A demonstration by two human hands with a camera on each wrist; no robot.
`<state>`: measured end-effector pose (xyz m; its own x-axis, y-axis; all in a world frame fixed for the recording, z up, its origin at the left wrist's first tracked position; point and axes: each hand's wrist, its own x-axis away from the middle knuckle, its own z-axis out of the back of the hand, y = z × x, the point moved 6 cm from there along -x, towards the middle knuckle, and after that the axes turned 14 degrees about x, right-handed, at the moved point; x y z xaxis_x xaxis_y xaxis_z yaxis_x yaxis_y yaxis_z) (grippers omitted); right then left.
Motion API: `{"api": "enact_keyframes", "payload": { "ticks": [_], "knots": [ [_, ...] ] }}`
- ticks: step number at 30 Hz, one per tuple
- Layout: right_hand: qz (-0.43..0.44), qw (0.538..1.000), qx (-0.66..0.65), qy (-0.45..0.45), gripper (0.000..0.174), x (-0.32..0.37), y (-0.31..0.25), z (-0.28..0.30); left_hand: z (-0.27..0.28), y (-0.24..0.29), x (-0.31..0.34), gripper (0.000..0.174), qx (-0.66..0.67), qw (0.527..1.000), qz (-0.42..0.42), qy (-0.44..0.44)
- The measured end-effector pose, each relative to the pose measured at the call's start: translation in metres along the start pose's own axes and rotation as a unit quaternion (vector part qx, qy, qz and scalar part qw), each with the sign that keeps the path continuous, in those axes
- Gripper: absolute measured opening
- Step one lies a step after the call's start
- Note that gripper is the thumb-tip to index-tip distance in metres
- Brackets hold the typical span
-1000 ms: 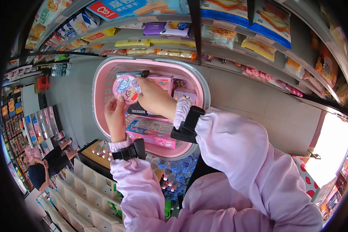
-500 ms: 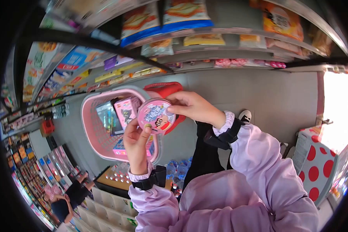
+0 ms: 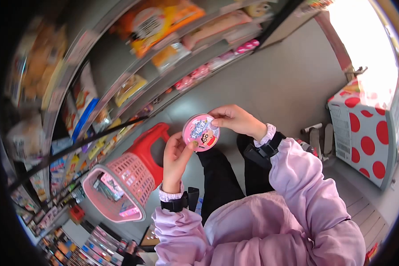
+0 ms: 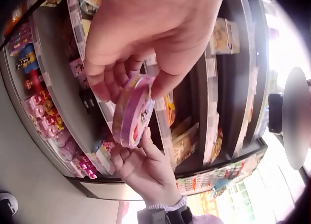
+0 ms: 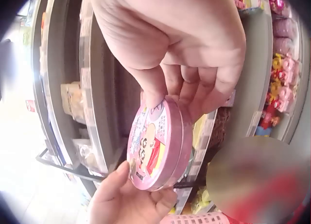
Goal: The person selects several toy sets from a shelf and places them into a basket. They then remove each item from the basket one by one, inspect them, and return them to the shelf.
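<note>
Head view: my left hand (image 3: pixel 175 162) and right hand (image 3: pixel 235 120) both pinch the round tin (image 3: pixel 201 132), right of the pink basket (image 3: pixel 133 177), not set down yet.

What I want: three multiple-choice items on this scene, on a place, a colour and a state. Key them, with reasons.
1. In the head view, where is the pink basket?
A) lower left of the hands
B) upper right
C) above the hands

2. What colour are the spots on the white cabinet?
A) blue
B) red
C) green

3. How is the round tin held?
A) by one hand alone
B) lying in the basket
C) pinched between left hand and right hand

1 A: it shows low at the left.
2 B: red dots cover its side.
3 C: both hands' fingers grip its rim.
</note>
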<state>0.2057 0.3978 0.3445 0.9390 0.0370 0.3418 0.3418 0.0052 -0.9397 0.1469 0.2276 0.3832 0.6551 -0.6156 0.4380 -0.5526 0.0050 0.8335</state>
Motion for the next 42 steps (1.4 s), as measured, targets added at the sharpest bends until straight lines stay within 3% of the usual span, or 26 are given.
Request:
{"api": "enact_keyframes", "payload": {
  "ticks": [4, 7, 10, 13, 16, 17, 20, 24, 28, 32, 38, 39, 42],
  "knots": [
    [0.040, 0.997, 0.022, 0.069, 0.029, 0.044, 0.021, 0.073, -0.065, -0.022, -0.043, 0.033, -0.047, 0.991, 0.042, -0.114],
    [0.022, 0.995, 0.011, 0.094, 0.028, 0.072, 0.038, 0.118, -0.111, -0.041, -0.074, 0.031, -0.101, 0.978, 0.082, -0.160],
    [0.037, 0.988, 0.043, 0.147, 0.027, 0.087, 0.054, 0.156, -0.142, -0.054, -0.108, 0.028, -0.227, 0.954, 0.015, -0.194],
    [0.123, 0.936, 0.197, 0.265, 0.026, 0.085, 0.068, 0.181, -0.161, -0.066, -0.136, 0.025, -0.300, 0.939, -0.027, -0.165],
    [0.005, 0.927, 0.215, 0.306, 0.025, 0.068, 0.104, 0.189, -0.159, -0.089, -0.164, 0.026, -0.346, 0.925, -0.047, -0.150],
    [-0.049, 0.924, 0.195, 0.325, 0.028, 0.060, 0.118, 0.188, -0.156, -0.098, -0.172, 0.025, -0.355, 0.923, -0.048, -0.141],
    [-0.094, 0.916, 0.111, 0.374, 0.034, 0.036, 0.160, 0.179, -0.136, -0.127, -0.197, 0.026, -0.395, 0.911, -0.053, -0.108],
    [-0.163, 0.934, -0.111, 0.297, 0.035, 0.005, 0.212, 0.153, -0.110, -0.167, -0.232, 0.024, -0.431, 0.896, -0.081, -0.066],
    [-0.133, 0.909, -0.300, 0.257, 0.040, -0.038, 0.240, 0.135, -0.093, -0.199, -0.265, 0.024, -0.481, 0.863, -0.133, -0.076],
    [-0.096, 0.870, -0.415, 0.248, 0.050, -0.081, 0.261, 0.137, -0.069, -0.227, -0.306, 0.022, -0.509, 0.851, -0.112, -0.070],
    [-0.046, 0.849, -0.463, 0.250, 0.055, -0.146, 0.299, 0.143, -0.048, -0.240, -0.370, 0.023, -0.541, 0.821, -0.174, -0.052],
    [-0.050, 0.840, -0.474, 0.260, 0.056, -0.155, 0.307, 0.143, -0.050, -0.241, -0.379, 0.025, -0.574, 0.781, -0.232, -0.086],
    [-0.044, 0.828, -0.486, 0.275, 0.057, -0.180, 0.323, 0.152, -0.038, -0.254, -0.414, 0.028, -0.633, 0.743, -0.202, -0.083]
  ]
}}
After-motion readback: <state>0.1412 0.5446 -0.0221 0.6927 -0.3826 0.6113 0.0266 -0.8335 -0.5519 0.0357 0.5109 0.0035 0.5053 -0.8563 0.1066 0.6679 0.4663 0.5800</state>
